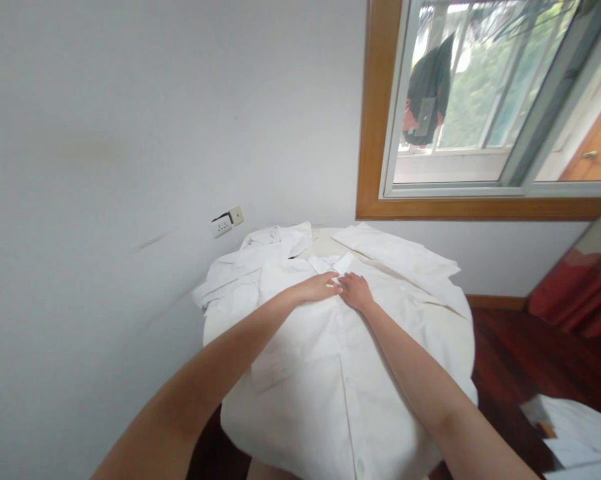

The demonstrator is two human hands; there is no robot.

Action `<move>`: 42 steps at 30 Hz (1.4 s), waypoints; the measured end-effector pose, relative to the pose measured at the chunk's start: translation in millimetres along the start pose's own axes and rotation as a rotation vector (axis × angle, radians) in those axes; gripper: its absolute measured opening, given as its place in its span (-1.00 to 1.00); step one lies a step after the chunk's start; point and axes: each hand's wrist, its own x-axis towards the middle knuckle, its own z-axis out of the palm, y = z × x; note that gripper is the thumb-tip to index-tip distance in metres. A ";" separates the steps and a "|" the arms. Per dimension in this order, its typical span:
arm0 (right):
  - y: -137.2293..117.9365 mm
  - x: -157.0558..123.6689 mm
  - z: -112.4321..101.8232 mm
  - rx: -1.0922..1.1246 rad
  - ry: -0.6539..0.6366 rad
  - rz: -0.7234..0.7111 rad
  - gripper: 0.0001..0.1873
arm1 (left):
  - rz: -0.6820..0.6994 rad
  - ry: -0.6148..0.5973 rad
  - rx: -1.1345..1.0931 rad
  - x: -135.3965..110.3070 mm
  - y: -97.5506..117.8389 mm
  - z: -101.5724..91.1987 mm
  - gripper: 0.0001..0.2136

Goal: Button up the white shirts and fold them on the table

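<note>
— Where is the white shirt (pixel 330 373) relative to the hands?

— It lies spread front-up over the round table (pixel 461 333), its hem hanging over the near edge. Both hands rest on its upper chest, just below the collar (pixel 341 263), along the buttoned strip.

— How do the hands sit?

— Close together, touching at the fingers. The left hand (pixel 319 288) comes in from the left with its fingers stretched out flat on the cloth, pointing toward the other hand. The right hand (pixel 356 292) lies knuckles up, its fingers bent down onto the fabric. Whether it pinches the cloth, I cannot tell; the fingertips are hidden under the hand.

— Is either hand lifting the shirt?

— No, the fabric lies flat under both palms, and both forearms stretch across the shirt's body.

— What else is on the table?

— A crumpled heap of white garments (pixel 245 267) at the far left, touching the shirt's shoulder, and a flatter white garment (pixel 397 252) at the far right, beyond the hands.

— And around it?

— A grey wall with a wall socket (pixel 226 223) behind the heap, a wood-framed window (pixel 375 133) at upper right with a dark garment (pixel 427 87) hanging outside, a dark wooden floor (pixel 505 353), and red cloth (pixel 575 293) at the right edge.
</note>
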 end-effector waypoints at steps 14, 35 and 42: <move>-23.6 3.3 -27.8 0.233 0.034 -0.372 -0.63 | -0.126 0.856 0.567 -50.6 -126.8 -44.5 -0.69; -29.4 -40.5 -80.2 0.365 -0.194 -0.881 -0.82 | -0.643 0.694 0.467 -67.5 -158.9 -28.9 -0.49; 44.0 -65.0 -95.5 0.319 -0.182 -0.668 -0.82 | -0.615 0.716 0.607 -65.8 -155.0 -25.2 -0.49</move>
